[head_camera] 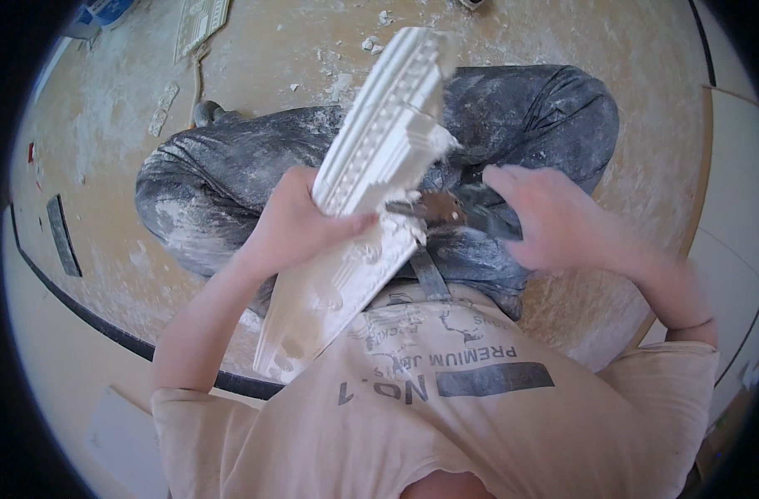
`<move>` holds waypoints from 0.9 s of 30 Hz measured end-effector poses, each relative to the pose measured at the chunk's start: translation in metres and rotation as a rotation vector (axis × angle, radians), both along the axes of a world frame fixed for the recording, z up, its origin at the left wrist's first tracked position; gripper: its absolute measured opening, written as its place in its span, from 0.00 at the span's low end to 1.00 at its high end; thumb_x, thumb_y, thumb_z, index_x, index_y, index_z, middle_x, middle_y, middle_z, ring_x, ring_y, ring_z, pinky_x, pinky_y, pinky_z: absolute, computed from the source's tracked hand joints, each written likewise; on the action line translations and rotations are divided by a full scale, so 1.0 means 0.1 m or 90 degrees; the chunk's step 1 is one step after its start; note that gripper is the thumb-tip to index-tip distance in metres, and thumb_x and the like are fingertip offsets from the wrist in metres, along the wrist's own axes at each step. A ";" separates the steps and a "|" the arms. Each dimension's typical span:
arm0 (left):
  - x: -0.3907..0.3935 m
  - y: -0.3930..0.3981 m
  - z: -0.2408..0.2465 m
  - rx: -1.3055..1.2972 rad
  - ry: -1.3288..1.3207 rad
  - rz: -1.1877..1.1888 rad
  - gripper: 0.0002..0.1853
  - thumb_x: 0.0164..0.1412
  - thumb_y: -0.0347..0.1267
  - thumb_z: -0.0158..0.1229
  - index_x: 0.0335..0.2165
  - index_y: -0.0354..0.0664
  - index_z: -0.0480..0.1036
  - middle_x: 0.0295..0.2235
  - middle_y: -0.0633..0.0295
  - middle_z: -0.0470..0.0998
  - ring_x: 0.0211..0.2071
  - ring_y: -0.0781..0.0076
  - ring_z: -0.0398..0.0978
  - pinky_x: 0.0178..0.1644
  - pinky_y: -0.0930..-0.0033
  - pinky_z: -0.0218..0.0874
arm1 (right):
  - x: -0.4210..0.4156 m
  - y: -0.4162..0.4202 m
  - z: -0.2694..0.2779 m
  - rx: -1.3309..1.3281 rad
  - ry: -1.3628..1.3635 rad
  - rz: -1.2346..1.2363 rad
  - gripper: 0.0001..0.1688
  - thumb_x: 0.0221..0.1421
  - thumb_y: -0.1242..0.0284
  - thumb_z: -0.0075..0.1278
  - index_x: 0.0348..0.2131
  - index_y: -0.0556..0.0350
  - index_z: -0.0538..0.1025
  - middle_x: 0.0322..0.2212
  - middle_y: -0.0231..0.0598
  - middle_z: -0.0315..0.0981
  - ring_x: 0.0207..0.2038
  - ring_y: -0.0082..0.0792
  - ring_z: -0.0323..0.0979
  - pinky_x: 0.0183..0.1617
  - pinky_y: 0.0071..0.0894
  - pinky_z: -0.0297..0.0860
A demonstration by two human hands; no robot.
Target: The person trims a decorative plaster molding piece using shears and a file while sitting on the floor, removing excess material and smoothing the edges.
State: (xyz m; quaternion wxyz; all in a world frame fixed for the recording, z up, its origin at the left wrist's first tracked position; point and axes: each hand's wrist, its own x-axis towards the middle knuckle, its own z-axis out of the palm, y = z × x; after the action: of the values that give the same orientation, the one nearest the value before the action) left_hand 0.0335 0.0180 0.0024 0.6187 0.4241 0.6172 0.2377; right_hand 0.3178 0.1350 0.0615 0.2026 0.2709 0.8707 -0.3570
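Note:
My left hand [304, 227] grips a white ornate plaster moulding [379, 143], thumb on its face, fingers hidden behind it. The moulding lies slanted across my lap, with a beaded strip along it and a jagged, broken edge towards the right. My right hand [554, 215], blurred, is closed around the dark handle of a hand tool [442, 209] with a brown, rusty-looking middle. The tool's grey end meets the moulding's rough edge beside my left thumb; its exact kind is unclear. White dust covers my dark trousers [230, 168].
White crumbs [372, 45] lie on the dusty floor beyond my legs. Another patterned moulding piece [200, 25] is at the upper left, near blue-and-white containers [105, 11]. A small ornamental piece [164, 109] and a dark flat strip [64, 236] lie left. Pale panels [732, 187] border the right.

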 end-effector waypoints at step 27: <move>-0.40 -0.12 -0.01 0.046 -0.172 0.085 0.21 0.44 0.29 0.73 0.38 0.33 0.78 0.32 0.63 0.81 0.33 0.81 0.77 0.39 0.75 0.68 | -0.25 -0.81 -0.70 -1.369 0.175 -0.374 0.22 0.36 0.76 0.51 0.36 0.66 0.68 0.26 0.38 0.64 0.27 0.28 0.65 0.29 0.24 0.62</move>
State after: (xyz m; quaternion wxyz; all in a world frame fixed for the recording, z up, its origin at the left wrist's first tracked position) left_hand -0.0067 0.0057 0.0015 0.6630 0.3686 0.5462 0.3553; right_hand 0.2928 0.0539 -0.0086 0.1412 0.1081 0.0274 -0.9837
